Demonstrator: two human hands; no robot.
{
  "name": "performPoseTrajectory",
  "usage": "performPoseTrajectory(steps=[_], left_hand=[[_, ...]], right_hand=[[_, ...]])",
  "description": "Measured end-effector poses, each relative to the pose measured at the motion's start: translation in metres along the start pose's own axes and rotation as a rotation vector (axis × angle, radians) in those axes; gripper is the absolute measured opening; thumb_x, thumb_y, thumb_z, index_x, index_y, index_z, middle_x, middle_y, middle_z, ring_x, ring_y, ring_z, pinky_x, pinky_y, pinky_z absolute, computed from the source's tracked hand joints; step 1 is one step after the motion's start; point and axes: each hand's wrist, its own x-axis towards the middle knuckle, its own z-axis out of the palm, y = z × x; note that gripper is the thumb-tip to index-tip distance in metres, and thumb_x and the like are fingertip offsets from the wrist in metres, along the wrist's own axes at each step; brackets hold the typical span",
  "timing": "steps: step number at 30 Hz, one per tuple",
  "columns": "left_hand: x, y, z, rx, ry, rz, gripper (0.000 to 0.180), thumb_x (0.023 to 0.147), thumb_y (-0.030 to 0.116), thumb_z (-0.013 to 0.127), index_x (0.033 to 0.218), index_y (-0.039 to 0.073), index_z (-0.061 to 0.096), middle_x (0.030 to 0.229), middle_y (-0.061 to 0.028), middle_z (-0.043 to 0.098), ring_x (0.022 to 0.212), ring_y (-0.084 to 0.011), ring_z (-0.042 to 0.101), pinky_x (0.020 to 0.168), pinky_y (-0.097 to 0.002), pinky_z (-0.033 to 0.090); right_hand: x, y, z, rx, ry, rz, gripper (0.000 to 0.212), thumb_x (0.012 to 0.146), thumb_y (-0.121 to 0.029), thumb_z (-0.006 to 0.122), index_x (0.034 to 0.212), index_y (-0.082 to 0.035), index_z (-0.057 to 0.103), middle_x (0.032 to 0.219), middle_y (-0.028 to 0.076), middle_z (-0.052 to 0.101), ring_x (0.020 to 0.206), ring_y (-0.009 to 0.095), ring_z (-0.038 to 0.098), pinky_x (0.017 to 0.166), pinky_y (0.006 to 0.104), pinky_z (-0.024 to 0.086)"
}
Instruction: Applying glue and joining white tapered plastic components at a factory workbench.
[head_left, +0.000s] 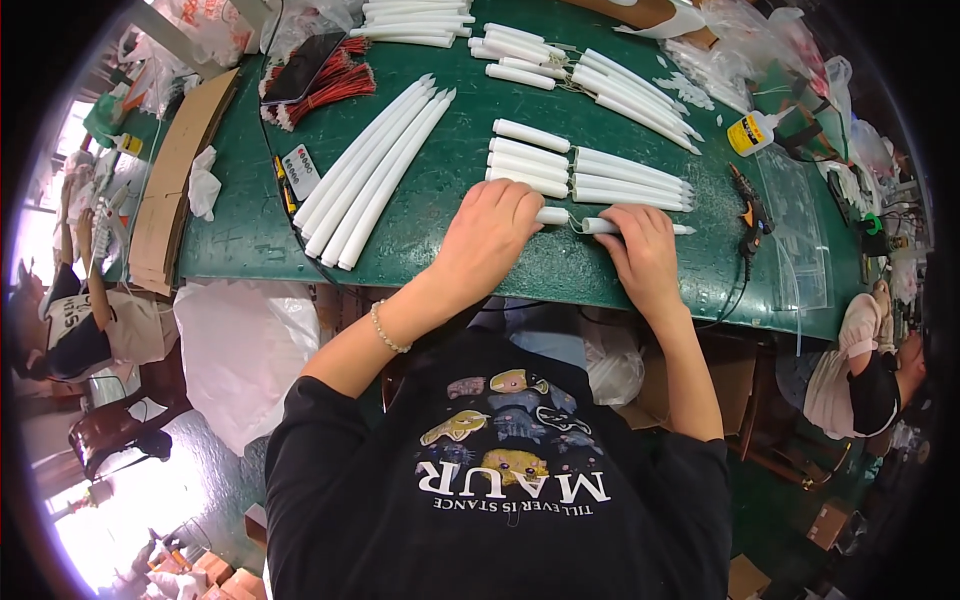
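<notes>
My left hand [487,237] is closed around a short white tube [553,215], most of which it covers. In my right hand [643,252] is a white tapered candle piece [600,226], its pointed tip showing past my fingers. Thin wire [576,224] spans the small gap between the two pieces. Just beyond my hands lies a row of similar short tubes [528,160] and tapered candle pieces [632,178], paired end to end with wire between them. Left of these, several whole white taper candles [385,170] lie slanting side by side.
Farther back on the green table [440,250] lie more white tubes [520,45] and tapered pieces. A phone [305,68] rests on red wires [340,88]. A glue gun [750,212] and a yellow-labelled bottle [752,132] are at the right, a cutter knife [284,185] at the left.
</notes>
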Motion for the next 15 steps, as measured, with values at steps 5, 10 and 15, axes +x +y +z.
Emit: performPoseTrajectory(steps=[5, 10, 15], left_hand=[[-0.006, 0.010, -0.010, -0.158, -0.057, -0.048, 0.033, 0.088, 0.012, 0.071, 0.117, 0.004, 0.058, 0.098, -0.0122, 0.062, 0.092, -0.0341, 0.062, 0.085, -0.0457, 0.049], [-0.003, 0.023, -0.023, -0.265, -0.076, -0.082, 0.034, 0.089, 0.013, 0.071, 0.119, 0.004, 0.057, 0.097, -0.0132, 0.060, 0.087, -0.0355, 0.062, 0.074, -0.0444, 0.051], [-0.007, 0.020, -0.020, -0.397, -0.099, -0.102, 0.032, 0.091, 0.015, 0.071, 0.118, 0.005, 0.057, 0.096, -0.0144, 0.061, 0.085, -0.0375, 0.064, 0.071, -0.0460, 0.051]], right_hand=[[-0.004, -0.009, -0.011, 0.066, 0.041, -0.014, 0.026, 0.087, -0.011, 0.073, 0.111, -0.005, 0.064, 0.105, 0.009, 0.069, 0.101, 0.032, 0.063, 0.094, 0.0430, 0.045], [-0.004, -0.014, -0.022, 0.169, 0.006, 0.013, 0.025, 0.088, -0.010, 0.072, 0.111, -0.006, 0.066, 0.105, 0.010, 0.069, 0.098, 0.032, 0.063, 0.089, 0.0412, 0.047], [-0.005, -0.021, -0.031, 0.318, -0.042, 0.088, 0.022, 0.090, -0.009, 0.071, 0.111, -0.004, 0.067, 0.103, 0.011, 0.068, 0.094, 0.029, 0.063, 0.083, 0.0372, 0.049]])
